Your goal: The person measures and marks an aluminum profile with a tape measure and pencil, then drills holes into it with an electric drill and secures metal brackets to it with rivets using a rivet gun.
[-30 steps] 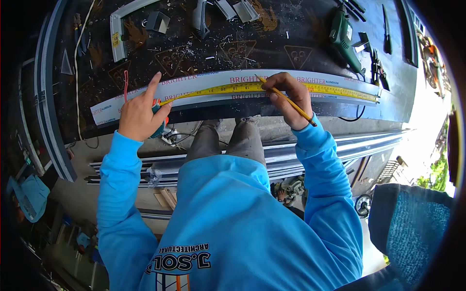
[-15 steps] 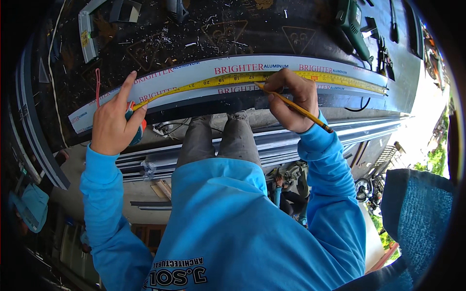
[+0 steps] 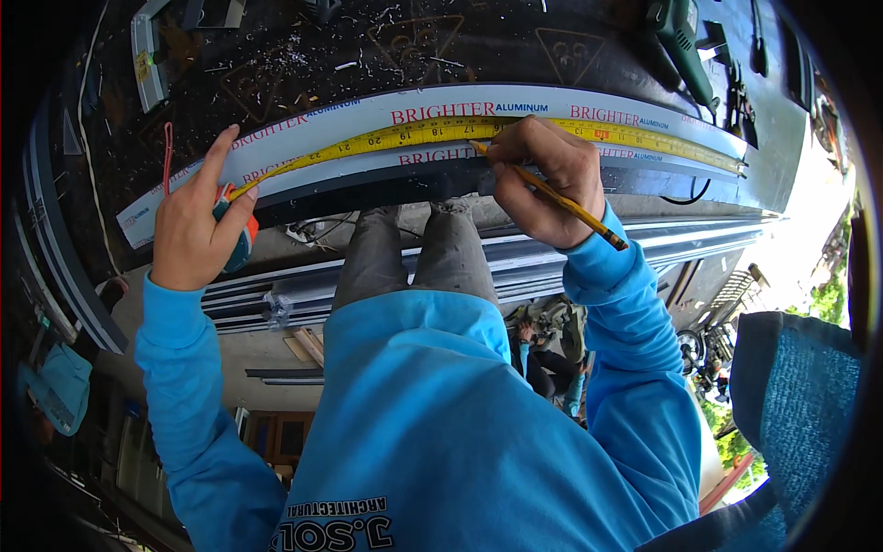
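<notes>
A long aluminium bar (image 3: 533, 97) covered in white printed film lies across the bench. Along it runs the yellow blade of a tape measure (image 3: 359, 144), its far end by the bar's right end. My left hand (image 3: 189, 235) grips the orange and teal tape case (image 3: 241, 250), partly hidden behind the fingers. Its index finger stretches onto the bar and the thumb lies near the blade's mouth. My right hand (image 3: 552, 170) pinches a yellow pencil (image 3: 572, 208), its tip at the blade's near edge around mid-length. The right fingers also rest over the blade.
Metal shavings lie on the dark bench (image 3: 303, 69). A green power tool (image 3: 681, 46) sits at the far right, an angled metal piece (image 3: 147, 64) at the far left. Long profiles (image 3: 543, 262) are stacked below the bench edge. Another person (image 3: 552, 363) is behind me.
The view has shifted slightly, moving the bench things up and left. My left hand and the tape case appear a little farther left. The pencil stays by the blade in my right hand.
</notes>
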Demonstrator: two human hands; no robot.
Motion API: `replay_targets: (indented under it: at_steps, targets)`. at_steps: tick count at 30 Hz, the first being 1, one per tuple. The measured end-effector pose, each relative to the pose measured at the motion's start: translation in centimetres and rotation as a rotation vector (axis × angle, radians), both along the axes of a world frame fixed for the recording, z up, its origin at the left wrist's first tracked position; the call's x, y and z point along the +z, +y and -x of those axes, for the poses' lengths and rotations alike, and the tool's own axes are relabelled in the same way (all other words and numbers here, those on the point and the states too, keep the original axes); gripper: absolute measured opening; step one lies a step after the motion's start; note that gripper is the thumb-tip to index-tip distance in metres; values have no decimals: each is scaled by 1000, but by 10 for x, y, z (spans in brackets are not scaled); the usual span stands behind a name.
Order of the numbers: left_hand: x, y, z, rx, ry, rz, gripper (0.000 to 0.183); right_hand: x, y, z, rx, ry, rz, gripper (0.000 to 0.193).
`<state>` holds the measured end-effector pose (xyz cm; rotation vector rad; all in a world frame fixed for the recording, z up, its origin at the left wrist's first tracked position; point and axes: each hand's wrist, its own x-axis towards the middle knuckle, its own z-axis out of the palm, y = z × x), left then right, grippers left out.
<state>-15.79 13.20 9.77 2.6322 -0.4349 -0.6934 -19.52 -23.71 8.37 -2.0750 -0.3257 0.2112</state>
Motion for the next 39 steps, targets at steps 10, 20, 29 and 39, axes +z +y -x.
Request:
replay_targets:
  at_steps: [10,20,29,39]
  targets:
    - [1,1,0,27,64,2,61,-6,1,2,-2,-73,-42,10]
    - [3,0,-1,31,86,-2,60,-8,5,6,-46,-74,-41,11]
    - [-3,3,0,1,17,-4,61,0,-19,1,-249,-209,-54,11]
    - [5,-1,0,52,113,-4,64,-5,-41,1,-102,-395,503,18]
